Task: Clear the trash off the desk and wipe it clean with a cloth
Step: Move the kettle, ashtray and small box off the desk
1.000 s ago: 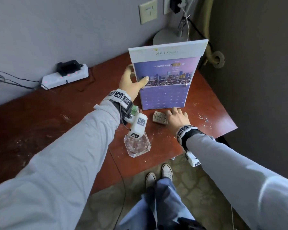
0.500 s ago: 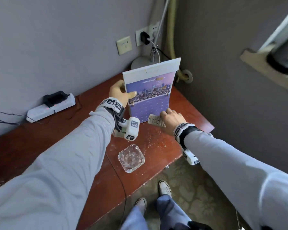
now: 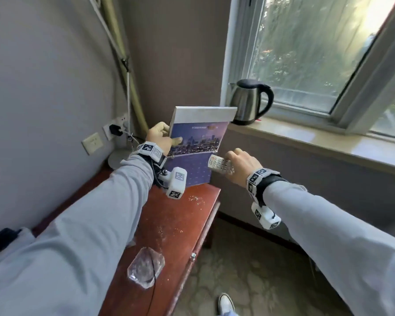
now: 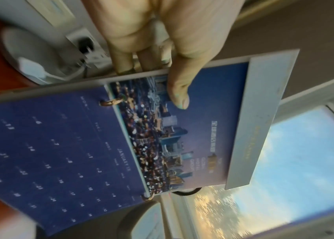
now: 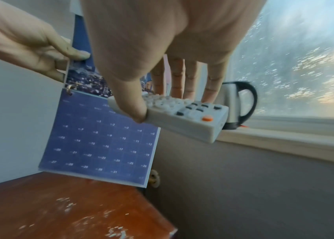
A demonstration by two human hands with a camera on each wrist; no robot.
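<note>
A red-brown wooden counter was seen from above, standing in a room corner below a windowsill, and everything else is placed by that counter. Above its far end, a purple desk calendar was held lifted clear of the wood by the left hand, the thumb pressed on the printed front and the fingers curled behind the card. Just beyond the counter's far right corner, a pale grey remote control was grasped in the right hand, pinched between thumb and fingers and carried in the air. On the windowsill, up and to the right of the counter, a steel kettle stood. White crumbs were scattered over the counter's far half, and a clear glass ashtray sat near its front edge. No cloth could be seen. The step in hand was judged to be the clearing of loose belongings off the counter so that it could be wiped. The next move would call for both items to be set down somewhere off the counter, possibly the windowsill, after which the crumbs would need gathering and a cloth fetching.
</note>
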